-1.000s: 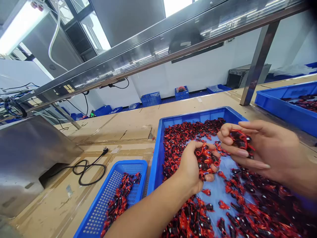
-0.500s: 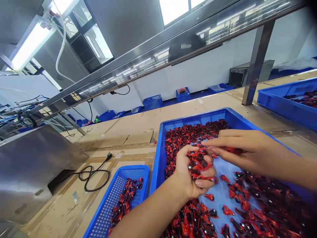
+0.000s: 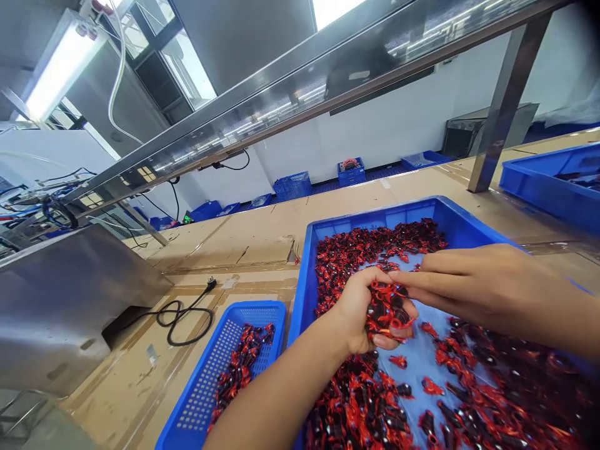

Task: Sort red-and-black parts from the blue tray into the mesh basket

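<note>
My left hand [image 3: 354, 306] is cupped, palm up, over the large blue tray, its fingers curled round a clump of small red-and-black parts [image 3: 388, 307]. These are glossy black pieces with red, frilly ends; their exact kind I cannot make out. From the right, my right hand [image 3: 478, 281] meets it, fingers drawn together and tips touching the edge of the clump. What lies between those fingers is hidden. Many like parts [image 3: 360, 400] lie heaped below and along the far side of the large blue tray [image 3: 300, 287], whose pale bottom shows between them.
A smaller perforated blue basket [image 3: 192, 400] with similar parts stands left of the tray. Further left, a black power cord [image 3: 187, 312] lies beside a metal housing [image 3: 70, 300] on the cardboard-covered table [image 3: 262, 281]. A metal post [image 3: 506, 106] and another blue tray [image 3: 539, 181] stand right.
The view has shifted slightly. My right hand's fingers have closed together, and red parts seen under them before no longer show. The left hand still holds its clump.
</note>
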The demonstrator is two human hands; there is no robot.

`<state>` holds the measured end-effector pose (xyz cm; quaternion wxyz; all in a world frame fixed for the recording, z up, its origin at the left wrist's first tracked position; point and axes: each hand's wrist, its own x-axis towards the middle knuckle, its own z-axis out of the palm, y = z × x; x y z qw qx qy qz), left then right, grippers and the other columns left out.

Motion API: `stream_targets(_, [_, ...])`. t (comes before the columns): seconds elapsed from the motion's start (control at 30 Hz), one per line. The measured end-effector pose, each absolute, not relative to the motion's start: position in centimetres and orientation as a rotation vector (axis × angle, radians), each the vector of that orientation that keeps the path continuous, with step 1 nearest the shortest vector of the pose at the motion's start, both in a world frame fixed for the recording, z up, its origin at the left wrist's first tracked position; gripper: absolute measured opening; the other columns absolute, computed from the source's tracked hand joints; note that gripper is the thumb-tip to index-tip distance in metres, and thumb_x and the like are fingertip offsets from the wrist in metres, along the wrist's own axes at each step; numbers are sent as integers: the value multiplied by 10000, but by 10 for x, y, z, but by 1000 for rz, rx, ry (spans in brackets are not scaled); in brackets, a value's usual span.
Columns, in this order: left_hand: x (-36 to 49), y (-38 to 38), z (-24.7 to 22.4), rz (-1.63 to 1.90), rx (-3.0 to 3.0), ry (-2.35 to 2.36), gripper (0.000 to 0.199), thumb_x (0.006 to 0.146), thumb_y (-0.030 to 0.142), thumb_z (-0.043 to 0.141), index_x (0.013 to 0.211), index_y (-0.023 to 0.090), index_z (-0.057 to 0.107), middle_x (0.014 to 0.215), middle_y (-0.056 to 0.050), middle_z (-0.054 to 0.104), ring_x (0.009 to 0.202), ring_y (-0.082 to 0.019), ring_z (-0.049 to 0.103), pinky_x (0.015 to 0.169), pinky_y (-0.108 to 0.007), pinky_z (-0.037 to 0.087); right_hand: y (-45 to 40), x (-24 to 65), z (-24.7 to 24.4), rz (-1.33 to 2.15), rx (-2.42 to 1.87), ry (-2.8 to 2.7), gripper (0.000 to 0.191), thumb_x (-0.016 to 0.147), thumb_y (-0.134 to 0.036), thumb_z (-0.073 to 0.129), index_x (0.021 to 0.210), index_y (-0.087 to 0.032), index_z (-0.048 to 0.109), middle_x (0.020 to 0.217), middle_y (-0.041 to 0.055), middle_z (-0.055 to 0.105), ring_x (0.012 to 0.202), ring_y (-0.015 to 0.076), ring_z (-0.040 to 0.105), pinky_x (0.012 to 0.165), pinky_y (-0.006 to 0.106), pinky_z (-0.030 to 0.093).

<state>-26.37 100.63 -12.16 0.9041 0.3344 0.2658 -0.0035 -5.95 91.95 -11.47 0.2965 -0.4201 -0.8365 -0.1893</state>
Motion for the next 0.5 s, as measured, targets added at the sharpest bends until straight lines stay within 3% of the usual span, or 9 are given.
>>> stream_targets(0.07, [-262, 1005, -124, 29, 722, 548, 359, 733, 452, 487, 668, 142, 655, 480, -42, 488, 369, -151, 434, 262, -209, 267, 920, -64, -115, -359, -1044, -2226, 296, 1093, -345, 529, 1224, -294, 789, 837, 20, 754, 679, 176, 710, 564, 295, 508])
stream_targets(0.2, [-261, 998, -120, 198, 699, 532, 291, 736, 404, 521, 725, 143, 649, 546, -27, 528, 369, -134, 438, 276, -201, 264, 923, -74, -114, 220, -1265, -1787, 220, 948, -463, 720, 1022, -264, 778, 697, 6, 674, 565, 158, 605, 500, 279, 473])
stream_targets(0.3, [-261, 993, -116, 311, 687, 566, 314, 763, 368, 537, 912, 142, 697, 642, -13, 590, 373, -122, 454, 288, -194, 253, 924, -73, -110, 879, -1257, -1250, 316, 924, -560, 627, 823, -262, 656, 571, -14, 525, 402, 134, 404, 322, 274, 308])
stream_targets(0.37, [-259, 990, -114, 370, 735, 633, 318, 793, 375, 529, 953, 152, 689, 685, -19, 619, 380, -119, 470, 296, -192, 241, 925, -70, -109, 1201, -1088, -981, 337, 906, -581, 567, 795, -267, 619, 594, 9, 513, 389, 140, 368, 274, 272, 206])
stream_targets(0.5, [-253, 983, -115, 474, 915, 788, 191, 829, 371, 499, 844, 199, 580, 702, -36, 652, 388, -128, 492, 322, -197, 248, 929, -73, -114, 1280, -1183, -850, 434, 821, -702, 690, 837, -270, 651, 510, -29, 435, 370, 110, 291, 293, 227, 141])
